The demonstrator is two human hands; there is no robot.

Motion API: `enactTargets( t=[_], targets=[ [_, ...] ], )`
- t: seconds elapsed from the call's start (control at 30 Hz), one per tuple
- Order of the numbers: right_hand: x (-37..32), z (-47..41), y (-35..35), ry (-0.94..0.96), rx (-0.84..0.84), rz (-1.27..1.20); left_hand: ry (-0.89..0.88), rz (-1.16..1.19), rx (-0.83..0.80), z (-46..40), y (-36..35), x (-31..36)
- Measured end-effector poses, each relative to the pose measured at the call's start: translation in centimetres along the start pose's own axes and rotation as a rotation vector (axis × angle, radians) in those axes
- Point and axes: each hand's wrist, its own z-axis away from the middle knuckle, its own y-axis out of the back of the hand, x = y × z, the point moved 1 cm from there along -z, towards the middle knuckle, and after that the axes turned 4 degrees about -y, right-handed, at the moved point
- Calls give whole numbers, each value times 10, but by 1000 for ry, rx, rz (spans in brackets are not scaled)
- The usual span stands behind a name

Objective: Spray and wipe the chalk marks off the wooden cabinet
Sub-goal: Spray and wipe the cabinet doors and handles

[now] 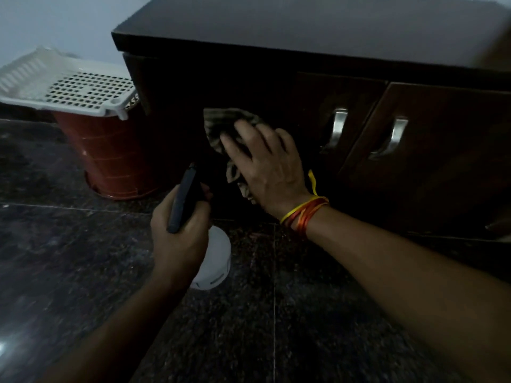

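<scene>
Pressing flat against the front of the dark brown wooden cabinet (276, 87), the right hand (265, 167) has its fingers (243, 134) stretched out straight over a crumpled grey-brown striped cloth (221, 125), pinning it to the left door panel. Bits of cloth poke out above the fingertips and below the heel of the palm. Can't make out any chalk marks, the panel is really dark around there. Orange and yellow thread bands (304, 214) are wrapped round that wrist.

Left hand (179, 233) sits lower, just left of the wiping fingers, curled tight round the neck of a spray bottle: dark blue-black trigger head (184, 200) sticking up past the knuckles, nozzle aimed toward the cabinet, close to the cloth's lower edge. White rounded plastic bottle body (215, 261) shows below the fist.

Off to the right of the wiping fingers, two brushed-metal bar handles (336, 128) sit on the neighbouring doors, near each other, and the right-hand door looks angled out a bit. Well left of both hands there's a red-brown plastic bucket (110, 161) on the floor, right up beside the cabinet's left corner, with a white perforated plastic tray (63, 87) lying tilted across its top. Everything stands on a dark speckled polished stone floor (276, 313) with thin pale joint lines, and a pale wall (55, 20) is behind the bucket.
</scene>
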Motion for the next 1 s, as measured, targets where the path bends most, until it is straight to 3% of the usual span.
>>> enactTargets(
  t=[0.2, 0.43, 0.53, 0.73, 1.0],
  targets=[
    [4, -1, 18, -248, 75, -51, -46, 45, -64, -10, -11, 14],
    [-2, 46, 13, -554, -52, -132, 0, 68, -55, -4, -19, 32],
    [-7, 41, 21, -588, -67, -179, 16, 72, -61, 4, -24, 33],
    [4, 4, 40, -652, 67, -171, -1, 67, -80, 6, -26, 34],
    [17, 2, 51, -658, 75, -184, 1, 95, -104, 7, -30, 38]
  ],
)
